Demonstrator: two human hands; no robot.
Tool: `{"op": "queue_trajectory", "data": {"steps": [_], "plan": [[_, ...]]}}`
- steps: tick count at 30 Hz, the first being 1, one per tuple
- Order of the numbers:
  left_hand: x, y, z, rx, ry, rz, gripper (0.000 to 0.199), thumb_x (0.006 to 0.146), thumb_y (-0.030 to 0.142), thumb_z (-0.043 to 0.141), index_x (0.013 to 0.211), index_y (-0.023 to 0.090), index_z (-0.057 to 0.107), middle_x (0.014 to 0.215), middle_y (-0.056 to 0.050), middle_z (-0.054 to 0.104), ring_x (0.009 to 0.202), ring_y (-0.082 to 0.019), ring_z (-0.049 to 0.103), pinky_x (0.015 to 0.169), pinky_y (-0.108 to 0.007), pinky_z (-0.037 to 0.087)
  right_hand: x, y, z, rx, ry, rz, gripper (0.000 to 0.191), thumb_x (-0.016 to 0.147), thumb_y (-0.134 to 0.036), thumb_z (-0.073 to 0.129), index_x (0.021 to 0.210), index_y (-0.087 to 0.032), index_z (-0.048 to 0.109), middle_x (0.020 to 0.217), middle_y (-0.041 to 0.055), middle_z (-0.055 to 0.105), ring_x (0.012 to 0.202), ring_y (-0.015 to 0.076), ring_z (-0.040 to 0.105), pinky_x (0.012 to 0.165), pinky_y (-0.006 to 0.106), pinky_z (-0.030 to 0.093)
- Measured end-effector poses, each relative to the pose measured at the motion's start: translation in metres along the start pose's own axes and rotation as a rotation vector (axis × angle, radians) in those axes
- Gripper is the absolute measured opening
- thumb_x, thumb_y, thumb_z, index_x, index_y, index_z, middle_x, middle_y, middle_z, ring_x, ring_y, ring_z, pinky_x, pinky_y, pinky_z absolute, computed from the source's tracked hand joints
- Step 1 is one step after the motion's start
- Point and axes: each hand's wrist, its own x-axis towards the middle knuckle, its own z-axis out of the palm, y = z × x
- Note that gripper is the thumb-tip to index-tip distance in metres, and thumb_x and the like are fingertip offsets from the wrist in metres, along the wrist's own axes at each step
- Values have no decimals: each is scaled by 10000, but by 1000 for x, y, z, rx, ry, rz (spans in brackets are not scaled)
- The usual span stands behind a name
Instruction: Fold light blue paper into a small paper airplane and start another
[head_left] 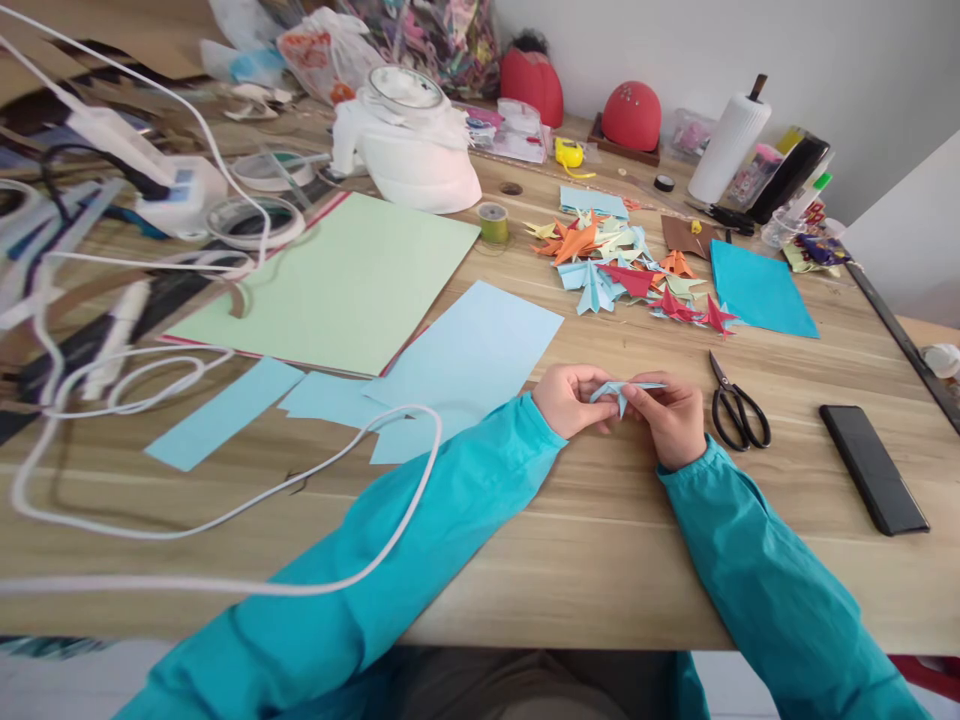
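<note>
Between both hands, just above the wooden table, is a small light blue folded paper piece (621, 390) with thin points. My left hand (571, 400) pinches its left side, and my right hand (669, 412) grips the right side between thumb and fingers. Part of the paper is hidden by the fingertips. Beyond my hands lies a pile of folded paper cranes (589, 285) in blue, orange, red and pale green. Black-handled scissors (736, 408) rest to the right of my right hand. A light blue paper sheet (480, 345) lies to the left of my left hand.
A green paper stack (337, 280), a blue strip (223, 412) and looping white cable (225, 535) occupy the left; the cable crosses before my left sleeve. A phone (874, 468) lies at right. Farther back are turquoise paper (761, 288), a thread spool (493, 224) and a yellow tape measure (568, 152).
</note>
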Motion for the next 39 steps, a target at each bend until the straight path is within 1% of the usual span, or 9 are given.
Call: {"op": "queue_trajectory", "data": {"steps": [5,9,14,18,25,28,34,36,39], "plan": [[-2,-2,8,27,96,-7,274,477,49,709,735,89,627,488,32,603,461,-104,584,451,-215,523,-2,2,2,-78,60,-22,182,586,-278,784,685,-177,669,545,-13,652,463,114,572,438,229,475],[-4,-2,11,-22,135,-62,276,452,20,701,710,88,630,480,41,603,452,-91,575,480,-212,527,-6,4,4,-188,113,-57,170,631,-301,748,709,-174,668,604,13,682,503,133,603,470,245,496],[-4,-1,11,-81,127,-104,352,427,21,727,764,80,647,504,34,617,484,-103,593,525,-237,541,-7,3,2,-312,148,-131,150,651,-291,728,716,-172,665,615,19,686,527,140,616,490,247,501],[-5,2,10,-94,57,-84,385,419,30,756,793,72,678,535,23,630,519,-93,597,573,-222,537,-7,1,2,-334,162,-157,134,655,-278,724,710,-174,659,609,14,685,523,139,619,488,244,504],[-3,1,6,-100,35,-82,416,427,220,836,796,79,701,638,-27,680,577,-144,631,586,-293,562,-8,-2,4,-305,114,-191,110,680,-270,711,705,-182,649,576,-2,668,502,132,611,469,240,495],[-2,-3,5,-69,35,-82,466,377,217,856,793,78,697,605,-20,672,553,-141,628,588,-293,561,-9,-3,4,-315,113,-186,121,674,-275,718,705,-179,651,613,10,682,533,139,625,478,242,500],[-2,-1,5,-71,31,-97,464,330,199,865,737,77,679,565,-24,673,547,-146,638,551,-253,551,-9,-5,3,-272,73,-154,140,666,-289,728,701,-181,646,627,10,687,563,147,640,509,250,518],[-2,-2,4,-63,31,-81,454,342,203,862,738,81,677,578,-30,680,553,-150,642,552,-254,551,-8,-5,3,-248,52,-130,153,660,-304,733,712,-184,654,646,13,694,575,151,645,521,260,526],[-1,-5,2,-10,55,-11,381,423,229,837,740,91,676,608,-39,689,571,-156,646,575,-266,550,-6,-5,1,-198,-11,-90,164,654,-320,737,735,-191,675,698,22,706,614,159,651,549,275,534]]}}
